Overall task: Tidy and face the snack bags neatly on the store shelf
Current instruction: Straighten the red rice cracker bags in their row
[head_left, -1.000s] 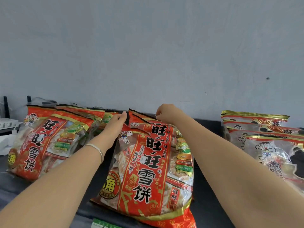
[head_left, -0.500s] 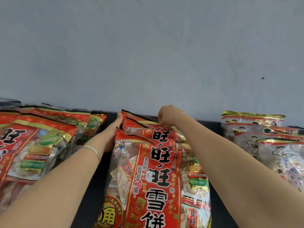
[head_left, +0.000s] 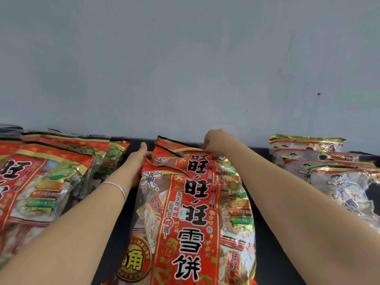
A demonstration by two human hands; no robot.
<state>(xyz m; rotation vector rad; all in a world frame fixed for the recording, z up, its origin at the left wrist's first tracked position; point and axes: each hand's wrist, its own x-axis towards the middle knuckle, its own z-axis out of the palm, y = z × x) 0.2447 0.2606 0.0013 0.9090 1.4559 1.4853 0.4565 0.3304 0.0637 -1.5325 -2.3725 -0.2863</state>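
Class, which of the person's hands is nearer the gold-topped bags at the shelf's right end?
Right. The right hand grips the top edge of the middle stack, left of the gold-topped bags; the left hand touches that stack's left side, farther away.

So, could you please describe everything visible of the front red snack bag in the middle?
The front red glossy plastic snack bag bears black characters, a cartoon boy and clear panels showing pale crackers. It sits face out on the black shelf, overlapping bags behind. The left hand rests against its upper left edge; the right hand grips a rear bag.
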